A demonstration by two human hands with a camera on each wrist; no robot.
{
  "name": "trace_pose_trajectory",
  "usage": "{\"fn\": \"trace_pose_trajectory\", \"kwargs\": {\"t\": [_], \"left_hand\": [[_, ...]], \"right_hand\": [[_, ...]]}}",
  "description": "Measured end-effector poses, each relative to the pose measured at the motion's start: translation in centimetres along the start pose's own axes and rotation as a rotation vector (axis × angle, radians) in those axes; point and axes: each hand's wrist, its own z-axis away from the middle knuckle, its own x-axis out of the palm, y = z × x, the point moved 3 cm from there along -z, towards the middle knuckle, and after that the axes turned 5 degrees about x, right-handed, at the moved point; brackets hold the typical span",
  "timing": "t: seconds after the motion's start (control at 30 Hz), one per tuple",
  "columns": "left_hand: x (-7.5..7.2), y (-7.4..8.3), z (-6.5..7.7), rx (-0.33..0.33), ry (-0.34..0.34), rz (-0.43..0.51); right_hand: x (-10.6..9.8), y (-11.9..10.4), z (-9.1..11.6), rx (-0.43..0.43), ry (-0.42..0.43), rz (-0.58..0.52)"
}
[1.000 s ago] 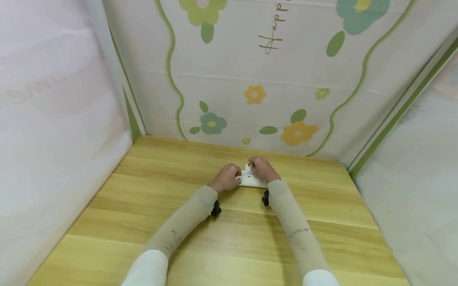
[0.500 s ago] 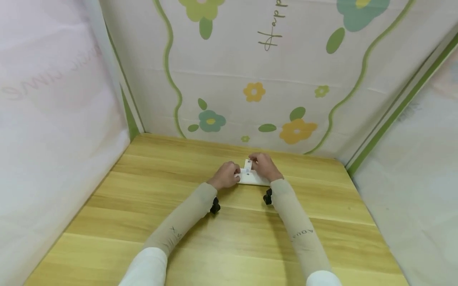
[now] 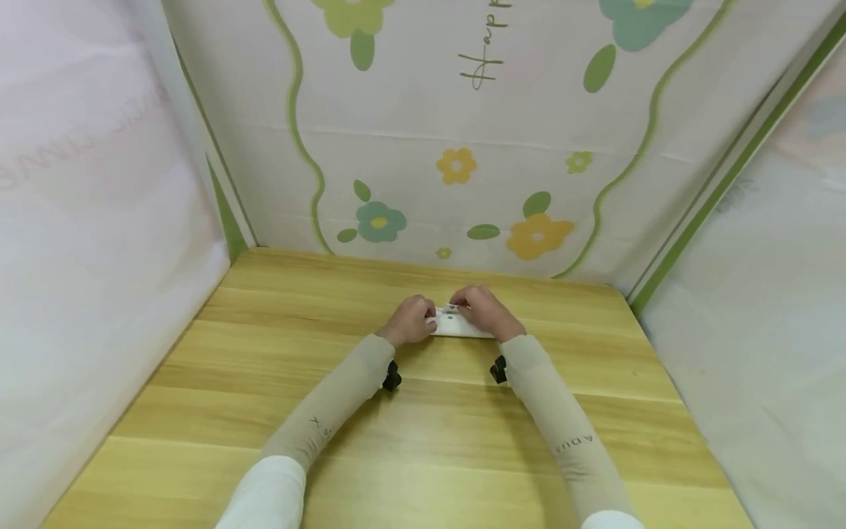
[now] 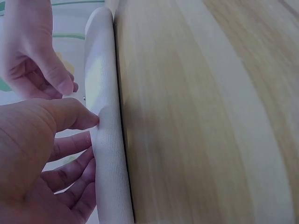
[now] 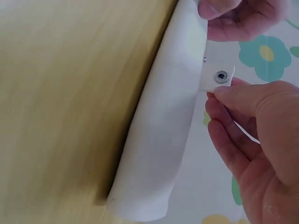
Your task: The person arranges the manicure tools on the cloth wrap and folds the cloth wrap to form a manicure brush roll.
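A long white rolled pouch (image 3: 463,328) lies across the wooden table near the back. My left hand (image 3: 410,320) grips its left part, the thumb on the near side and the fingers curled behind. In the right wrist view, my right hand (image 5: 261,116) pinches the end of a short white strap (image 5: 209,83) between thumb and forefinger. The strap carries a metal snap (image 5: 221,77) and stands out from the pouch. A small metal stud (image 5: 204,59) shows at the pouch's edge, close to the strap.
The wooden table (image 3: 423,455) stretches toward me. Behind it stands a white flower-printed cloth wall (image 3: 396,162), with cloth walls at left and right too. A small black device (image 3: 393,376) sits under my left wrist, another (image 3: 499,369) under the right.
The strap, which stood up behind the pouch, now tips lower over it, drawn by my right hand. My left hand keeps its grip on the pouch. The head view has shifted slightly.
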Motion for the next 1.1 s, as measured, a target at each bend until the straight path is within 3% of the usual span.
{"fn": "trace_pose_trajectory", "kwargs": {"t": [0.3, 0.57, 1.1], "left_hand": [[0.2, -0.4, -0.3, 0.000, -0.006, -0.001], [0.2, -0.1, -0.4, -0.002, -0.012, -0.027], [0.1, 0.2, -0.5, -0.031, -0.045, -0.063]], "right_hand": [[0.9, -0.4, 1.4, -0.108, 0.039, 0.061], [1.3, -0.6, 2.3, -0.130, 0.065, 0.035], [2.3, 0.1, 2.5, -0.157, 0.073, 0.105]]}}
